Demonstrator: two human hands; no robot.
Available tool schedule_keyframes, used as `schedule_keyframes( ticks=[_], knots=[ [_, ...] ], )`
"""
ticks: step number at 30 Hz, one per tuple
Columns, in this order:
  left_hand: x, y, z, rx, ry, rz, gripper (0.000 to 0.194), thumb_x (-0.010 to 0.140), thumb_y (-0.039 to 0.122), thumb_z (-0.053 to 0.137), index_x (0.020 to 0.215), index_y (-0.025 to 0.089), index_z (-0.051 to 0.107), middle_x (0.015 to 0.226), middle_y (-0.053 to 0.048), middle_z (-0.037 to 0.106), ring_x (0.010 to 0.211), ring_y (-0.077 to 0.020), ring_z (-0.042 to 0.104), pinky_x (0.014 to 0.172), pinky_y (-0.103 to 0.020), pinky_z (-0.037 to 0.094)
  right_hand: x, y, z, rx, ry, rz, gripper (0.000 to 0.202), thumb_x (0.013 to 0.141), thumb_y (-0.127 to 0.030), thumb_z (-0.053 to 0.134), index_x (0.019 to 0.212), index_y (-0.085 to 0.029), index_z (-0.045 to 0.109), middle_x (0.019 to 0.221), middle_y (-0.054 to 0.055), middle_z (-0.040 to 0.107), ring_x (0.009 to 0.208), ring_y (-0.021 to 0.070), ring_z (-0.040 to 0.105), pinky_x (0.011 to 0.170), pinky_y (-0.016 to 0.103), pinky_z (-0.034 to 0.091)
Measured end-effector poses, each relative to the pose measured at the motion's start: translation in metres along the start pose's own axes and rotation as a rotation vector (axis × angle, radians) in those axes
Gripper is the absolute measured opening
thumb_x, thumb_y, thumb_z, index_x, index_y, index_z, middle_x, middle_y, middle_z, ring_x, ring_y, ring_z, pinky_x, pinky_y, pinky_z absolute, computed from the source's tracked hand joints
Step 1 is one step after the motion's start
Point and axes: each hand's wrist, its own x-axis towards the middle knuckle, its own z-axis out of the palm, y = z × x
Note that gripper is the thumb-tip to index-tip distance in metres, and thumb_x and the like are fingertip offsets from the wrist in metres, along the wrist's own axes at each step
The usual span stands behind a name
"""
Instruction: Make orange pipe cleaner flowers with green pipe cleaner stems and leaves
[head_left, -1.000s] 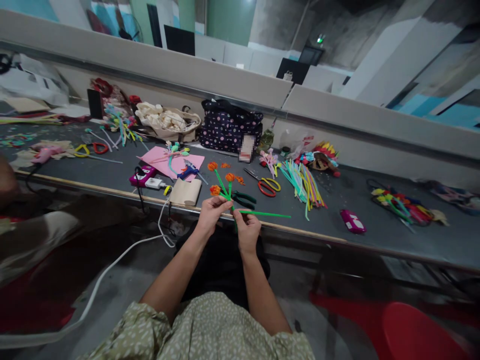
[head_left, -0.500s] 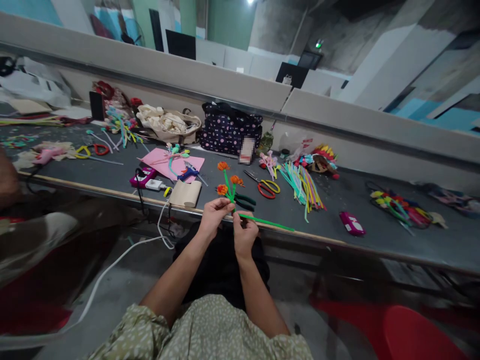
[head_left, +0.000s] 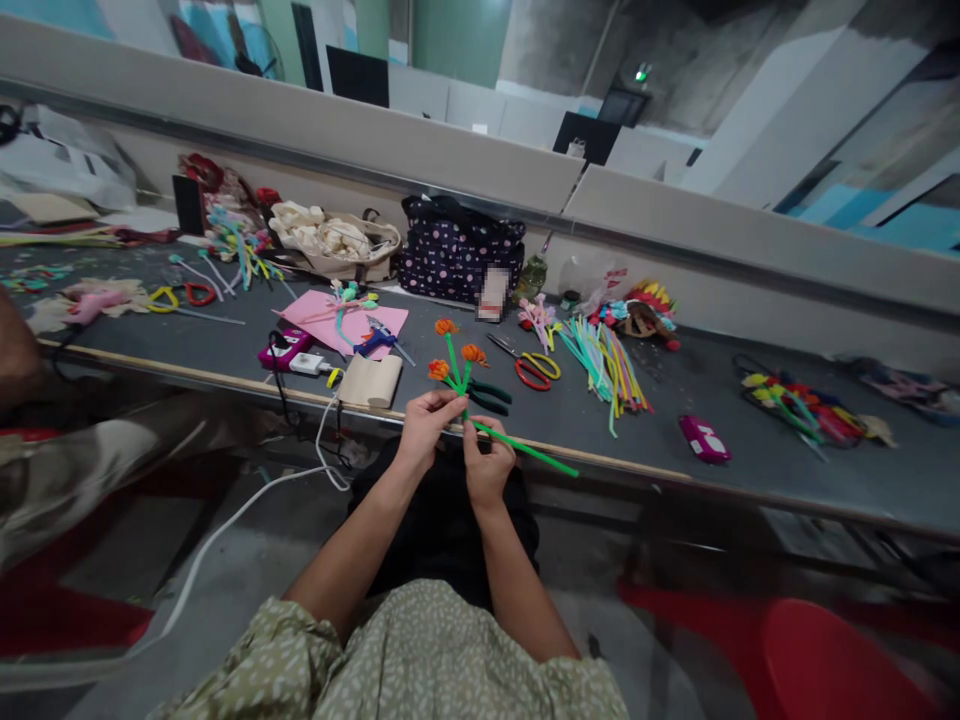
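Both hands meet over the table's front edge around a small bunch of pipe-cleaner flowers [head_left: 463, 376] with three orange heads and green stems. My left hand [head_left: 429, 428] pinches the joined stems from the left. Against the lower stems, my right hand [head_left: 487, 462] has its thumb and fingers closed on a green pipe cleaner [head_left: 536, 456], whose loose end sticks out to the right and slopes down. Just behind the bunch lie dark-handled pliers [head_left: 487, 396], partly covered by the flowers. Scissors [head_left: 536, 370] with red and yellow handles rest to the right of them.
Loose coloured pipe cleaners [head_left: 611, 370] and a magenta box [head_left: 703, 440] lie to the right. Leftward are a beige block [head_left: 371, 382], pink paper [head_left: 315, 318], a blue-handled tool [head_left: 376, 338] and a white cable [head_left: 225, 530]. A dotted bag [head_left: 461, 250] stands behind. Another person's arm [head_left: 15, 350] shows far left.
The green pipe cleaner's loose end has swung slightly down and left. The flower heads have spread a little further apart. Both hands keep their hold.
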Motion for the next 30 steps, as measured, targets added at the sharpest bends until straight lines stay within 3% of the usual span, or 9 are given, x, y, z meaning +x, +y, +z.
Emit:
schedule_keyframes(
  ticks=[6, 14, 19, 24, 30],
  knots=[
    [0.0, 0.004, -0.001, 0.001, -0.001, -0.012, 0.021, 0.056, 0.026, 0.08, 0.068, 0.014, 0.068, 0.068, -0.001, 0.066, 0.064, -0.0105, 0.057, 0.066, -0.023, 0.044, 0.002, -0.001, -0.001, 0.029, -0.015, 0.037, 0.016, 0.082, -0.03, 0.056, 0.082, -0.017, 0.065, 0.081, 0.005, 0.066, 0.077, 0.0161, 0.061, 0.076, 0.031, 0.049],
    [0.0, 0.006, -0.002, -0.007, -0.05, -0.02, 0.023, 0.056, 0.029, 0.08, 0.065, 0.013, 0.067, 0.073, -0.004, 0.069, 0.066, -0.0123, 0.059, 0.065, -0.024, 0.045, 0.003, 0.002, 0.002, 0.336, -0.015, 0.371, 0.025, 0.074, -0.038, 0.064, 0.08, -0.014, 0.067, 0.073, 0.004, 0.069, 0.068, 0.0153, 0.062, 0.067, 0.028, 0.049],
    [0.001, 0.006, -0.003, -0.026, -0.098, -0.039, 0.024, 0.057, 0.031, 0.08, 0.065, 0.013, 0.066, 0.073, -0.005, 0.068, 0.062, -0.0126, 0.058, 0.056, -0.023, 0.045, 0.008, 0.002, 0.005, 0.617, -0.018, 0.558, 0.021, 0.068, -0.032, 0.07, 0.077, -0.014, 0.065, 0.066, 0.0, 0.068, 0.058, 0.0123, 0.06, 0.064, 0.028, 0.05],
    [0.002, 0.004, -0.004, -0.03, -0.144, -0.058, 0.023, 0.059, 0.03, 0.079, 0.066, 0.013, 0.065, 0.073, -0.005, 0.068, 0.061, -0.0115, 0.058, 0.054, -0.022, 0.044, 0.012, -0.006, 0.005, 0.799, -0.106, 0.695, 0.016, 0.065, -0.027, 0.071, 0.069, -0.016, 0.061, 0.062, -0.001, 0.066, 0.054, 0.0117, 0.06, 0.061, 0.028, 0.052],
    [0.005, 0.001, -0.006, -0.054, -0.118, -0.1, 0.024, 0.059, 0.03, 0.079, 0.068, 0.014, 0.064, 0.075, -0.004, 0.068, 0.056, -0.0096, 0.056, 0.05, -0.021, 0.042, 0.01, -0.004, 0.008, 0.861, -0.105, 0.694, 0.016, 0.068, -0.028, 0.071, 0.072, -0.016, 0.061, 0.063, -0.001, 0.067, 0.055, 0.011, 0.061, 0.062, 0.027, 0.053]
  ],
)
